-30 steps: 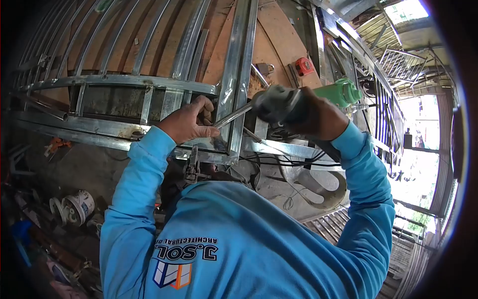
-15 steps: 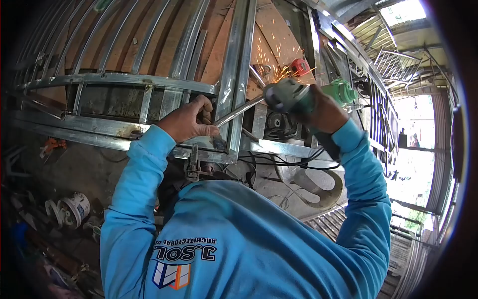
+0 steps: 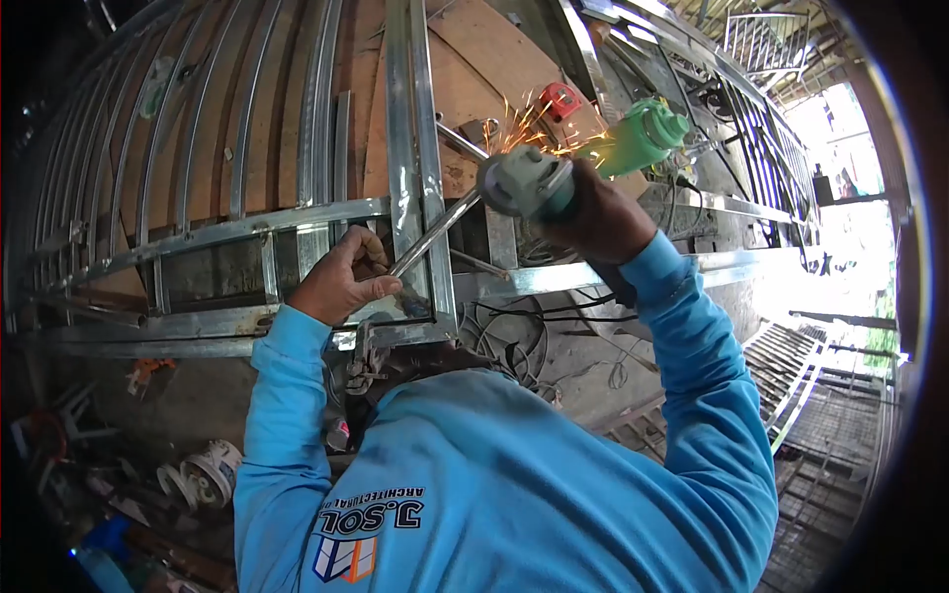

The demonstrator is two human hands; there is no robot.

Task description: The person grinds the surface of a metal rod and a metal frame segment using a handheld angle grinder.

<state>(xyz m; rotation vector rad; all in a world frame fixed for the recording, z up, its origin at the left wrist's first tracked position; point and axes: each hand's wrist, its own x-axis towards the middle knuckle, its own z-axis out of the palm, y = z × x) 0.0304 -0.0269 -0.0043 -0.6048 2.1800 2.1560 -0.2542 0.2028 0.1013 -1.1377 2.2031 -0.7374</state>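
Observation:
My left hand [image 3: 346, 280] is closed around the near end of a thin metal tube [image 3: 435, 232], which slants up to the right over a welded metal frame [image 3: 407, 148]. In my right hand [image 3: 601, 215] is an angle grinder [image 3: 534, 183], fingers wrapped round its body. The grinder's disc meets the tube near its far part, and orange sparks [image 3: 524, 124] fly up and to the right from there. The exact contact point is partly hidden by the disc and guard.
Beyond the grinder lie a red tape measure [image 3: 560, 101] and a green bottle [image 3: 643, 136]. Barred metal frames extend left and right. Black cables [image 3: 554, 314] run below the frame. A clamp [image 3: 363, 361] sits at its near edge; a white bucket [image 3: 213, 469] stands lower left.
The view has shifted, so the frame and both hands appear further left. My hands still hold the tube and grinder, and sparks continue.

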